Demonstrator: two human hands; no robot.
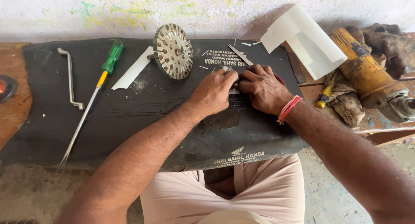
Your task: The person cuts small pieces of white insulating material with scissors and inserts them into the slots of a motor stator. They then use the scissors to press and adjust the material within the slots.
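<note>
My fingertips meet over a small white slip (234, 91) that lies on the black rubber mat (129, 116). My left hand (214, 93) is curled, fingers bent narrow and pressed down at the slip's edge; my right hand (263, 89) comes in from the other side, fingers bunched tight against the left ones, pinching at the same spot. Most of the slip is hidden under my knuckles, so I cannot tell how it is gripped. A red thread band (288, 109) sits on my right wrist.

Just beyond my fingers lies a thin metal blade (240, 54) with small white offcuts scattered around it. Near my left hand a slotted metal disc (173, 51) stands on edge, with a white paper strip (133, 71) beside it. Further left lie a green-handled screwdriver (101, 79) and a bent metal spanner (70, 79). To the right, a folded white sheet (304, 40) leans by the wall, next to a worn yellow grinder (367, 75) and a small yellow-handled tool (325, 94).
</note>
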